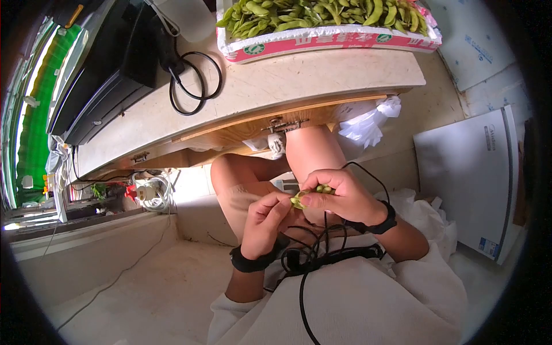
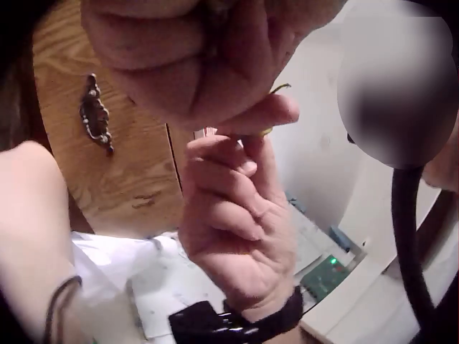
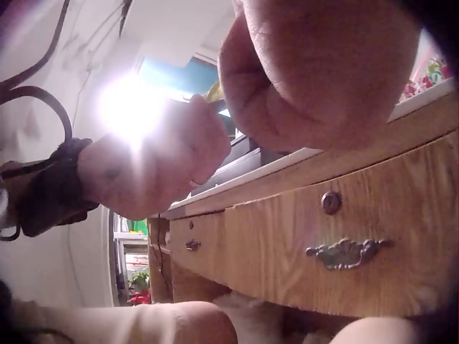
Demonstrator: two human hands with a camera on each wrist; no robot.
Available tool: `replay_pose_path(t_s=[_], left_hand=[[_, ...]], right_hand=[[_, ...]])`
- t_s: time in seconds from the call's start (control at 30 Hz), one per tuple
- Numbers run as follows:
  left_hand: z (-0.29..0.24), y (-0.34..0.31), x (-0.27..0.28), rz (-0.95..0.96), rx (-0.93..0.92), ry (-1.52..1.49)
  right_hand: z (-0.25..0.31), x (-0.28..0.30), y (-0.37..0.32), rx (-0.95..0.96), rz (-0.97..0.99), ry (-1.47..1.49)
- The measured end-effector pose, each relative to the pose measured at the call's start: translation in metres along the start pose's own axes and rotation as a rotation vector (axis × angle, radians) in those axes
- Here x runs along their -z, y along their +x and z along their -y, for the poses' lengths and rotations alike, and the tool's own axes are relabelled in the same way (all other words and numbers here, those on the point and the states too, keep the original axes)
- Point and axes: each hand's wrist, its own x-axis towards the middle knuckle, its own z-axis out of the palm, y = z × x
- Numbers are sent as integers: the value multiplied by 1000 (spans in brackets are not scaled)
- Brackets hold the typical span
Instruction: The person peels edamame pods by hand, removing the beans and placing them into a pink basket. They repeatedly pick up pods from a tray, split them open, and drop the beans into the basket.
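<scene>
Over the lap, both hands meet at a small green soybean pod (image 1: pixel 297 200). The left hand (image 1: pixel 267 221) pinches its near side between thumb and fingertips. From the other side the right hand (image 1: pixel 349 201) pinches it with thumb and index finger. Several green beans or pods (image 1: pixel 325 188) lie in the curl of the right hand's fingers. In the left wrist view a thin green tip (image 2: pixel 281 88) pokes out beside the left fingers, and the rest of the pod is hidden. The right wrist view shows a yellowish-green bit (image 3: pixel 214 92) between the hands.
A pink and white box (image 1: pixel 322 47) heaped with soybean pods (image 1: pixel 328 12) stands on the desk (image 1: pixel 322 77). Left of it sit a black machine (image 1: pixel 109 75) and a looped black cable (image 1: pixel 201 86). Black cords (image 1: pixel 310 253) cross the lap. A white cabinet (image 1: pixel 466 172) stands at right.
</scene>
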Motion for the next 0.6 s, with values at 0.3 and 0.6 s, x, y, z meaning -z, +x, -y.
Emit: replay_pose_path(t_s=[0.3, 0.6], left_hand=[[-4, -2, -8, -170, -193, 391], [-4, -8, -19, -259, -329, 552]], right_hand=[[-3, -7, -2, 275, -280, -367], [-7, -26, 0, 496, -313, -531]])
